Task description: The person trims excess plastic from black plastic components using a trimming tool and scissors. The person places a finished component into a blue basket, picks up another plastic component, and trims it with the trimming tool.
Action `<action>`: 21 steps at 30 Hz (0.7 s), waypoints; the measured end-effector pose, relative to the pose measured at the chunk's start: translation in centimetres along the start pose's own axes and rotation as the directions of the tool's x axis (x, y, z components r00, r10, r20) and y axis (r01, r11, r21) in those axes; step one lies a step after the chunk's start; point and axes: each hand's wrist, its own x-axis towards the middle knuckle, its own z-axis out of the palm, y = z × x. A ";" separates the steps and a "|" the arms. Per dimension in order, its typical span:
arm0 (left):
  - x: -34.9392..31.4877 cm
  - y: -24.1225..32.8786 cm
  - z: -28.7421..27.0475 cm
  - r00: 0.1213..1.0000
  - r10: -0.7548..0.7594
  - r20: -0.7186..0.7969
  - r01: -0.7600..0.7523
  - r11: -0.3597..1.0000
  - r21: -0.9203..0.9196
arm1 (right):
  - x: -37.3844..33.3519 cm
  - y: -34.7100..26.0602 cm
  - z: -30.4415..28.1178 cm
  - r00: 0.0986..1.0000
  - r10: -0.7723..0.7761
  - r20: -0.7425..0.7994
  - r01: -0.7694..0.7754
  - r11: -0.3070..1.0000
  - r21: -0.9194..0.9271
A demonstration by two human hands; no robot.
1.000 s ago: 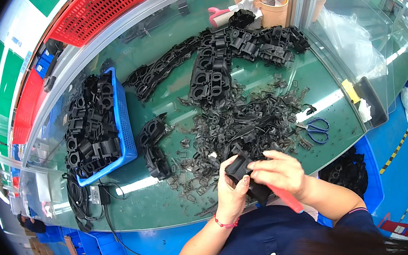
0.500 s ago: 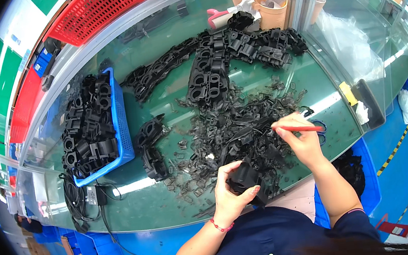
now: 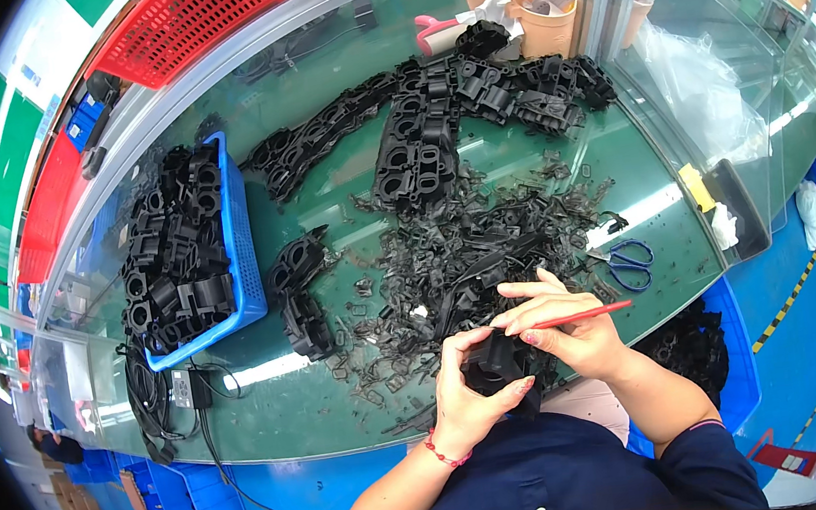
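My left hand [image 3: 467, 401] grips a black moulded plastic part [image 3: 494, 364] near the front edge of the green table, thumb on the near side. My right hand [image 3: 584, 338] pinches a slim red pen-like tool [image 3: 591, 313] whose front end points at the top of that part. The tool's tip is hidden by my fingers, so I cannot tell what kind it is. Just beyond my hands lies a heap of small black plastic scraps [image 3: 429, 263]. Blue-handled scissors [image 3: 629, 266] rest to the right of my right hand.
A blue basket [image 3: 244, 243] full of black parts stands on the left. More black housings [image 3: 415, 143] lie in rows at the back. Beige buckets [image 3: 545, 30] stand far right of centre. A cable with an adapter [image 3: 185, 389] hangs over the left front edge.
My right hand has come down and left with the red tool, from above the scraps to the held part. The scissors are now uncovered. My left hand has barely shifted.
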 end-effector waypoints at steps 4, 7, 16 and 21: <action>0.0 -0.1 0.3 1.000 -0.009 -0.008 0.009 1.000 -0.023 | -0.1 0.1 0.2 0.998 -0.046 -0.040 0.045 0.998 -0.036; -0.1 0.1 0.5 0.999 -0.035 0.001 0.035 0.998 -0.044 | -0.3 0.4 0.4 0.995 -0.059 -0.075 0.058 0.998 -0.019; -0.4 0.2 0.7 0.983 -0.181 0.002 0.178 0.963 -0.204 | 0.7 2.7 -0.7 0.895 -0.442 -0.054 0.274 0.642 -0.716; -0.1 -0.3 0.4 0.966 -0.252 0.056 0.244 0.820 -0.518 | 0.2 2.8 -1.6 0.903 -0.236 -0.358 0.055 0.892 -0.448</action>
